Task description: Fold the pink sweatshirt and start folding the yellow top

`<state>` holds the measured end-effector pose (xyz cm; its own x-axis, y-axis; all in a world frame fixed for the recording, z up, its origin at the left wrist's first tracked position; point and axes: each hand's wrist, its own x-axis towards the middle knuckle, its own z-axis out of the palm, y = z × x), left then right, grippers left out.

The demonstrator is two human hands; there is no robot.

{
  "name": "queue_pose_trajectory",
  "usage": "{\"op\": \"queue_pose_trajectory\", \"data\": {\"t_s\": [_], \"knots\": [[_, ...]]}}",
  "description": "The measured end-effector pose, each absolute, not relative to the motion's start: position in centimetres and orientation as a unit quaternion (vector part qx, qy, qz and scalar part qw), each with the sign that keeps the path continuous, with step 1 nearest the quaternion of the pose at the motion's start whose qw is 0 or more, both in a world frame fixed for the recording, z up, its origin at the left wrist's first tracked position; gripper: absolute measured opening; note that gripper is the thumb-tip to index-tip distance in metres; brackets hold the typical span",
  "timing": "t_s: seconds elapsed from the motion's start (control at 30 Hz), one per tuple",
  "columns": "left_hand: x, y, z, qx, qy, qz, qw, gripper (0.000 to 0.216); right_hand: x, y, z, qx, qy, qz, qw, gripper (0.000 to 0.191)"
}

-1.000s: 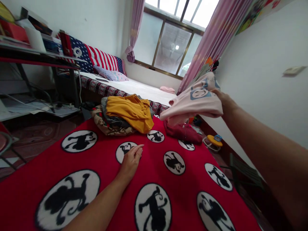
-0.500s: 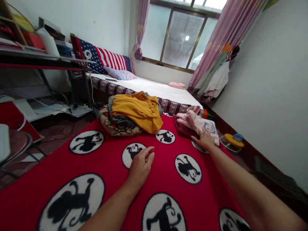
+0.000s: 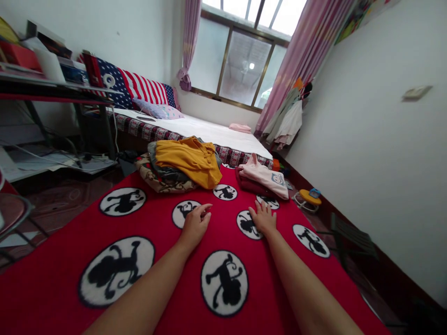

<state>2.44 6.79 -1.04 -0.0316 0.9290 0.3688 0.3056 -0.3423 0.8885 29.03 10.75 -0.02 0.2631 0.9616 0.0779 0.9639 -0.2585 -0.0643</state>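
My left hand (image 3: 196, 224) rests over the red blanket (image 3: 167, 274), which is printed with black monkey figures in white circles. Its fingers are loosely bent, the thumb apart from them, and nothing shows in them. My right hand (image 3: 263, 217) lies flat on the blanket with fingers spread, holding nothing. Just beyond it sits a folded pale pink garment (image 3: 263, 176) with a blue patch, on top of a dark red folded garment (image 3: 248, 184). Ahead of my left hand is a pile of folded clothes, with mustard-yellow trousers (image 3: 190, 160) uppermost and a patterned brown garment (image 3: 157, 179) underneath.
A bed with a white sheet (image 3: 206, 128) stands beyond the blanket, below the window. Left is a cluttered desk (image 3: 59, 93). A yellow stool (image 3: 310, 197) and a dark folding seat (image 3: 352, 235) stand along the right wall. Clothes (image 3: 288, 121) hang by the curtain.
My right hand has come off the pink garment and moved back and left onto the blanket. The pink garment lies flatter. My left hand stays nearly in place; the view has shifted right.
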Motion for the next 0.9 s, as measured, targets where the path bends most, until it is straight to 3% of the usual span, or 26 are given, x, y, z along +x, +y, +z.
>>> {"op": "queue_pose_trajectory", "data": {"t_s": [0.37,0.73,0.9], "knots": [[2.0,6.3,-0.6,0.663,0.487,0.503,0.265,0.027,24.3,3.4,-0.6,-0.766,-0.632,-0.027,0.113,0.055],[3.0,5.7,-0.9,0.722,0.49,0.446,0.199,0.033,25.2,3.1,-0.6,-0.718,-0.644,0.02,0.265,0.032],[0.4,9.2,3.6,0.763,0.474,0.417,0.137,0.032,25.4,3.2,-1.0,-0.703,-0.643,0.024,0.303,0.026]]}}
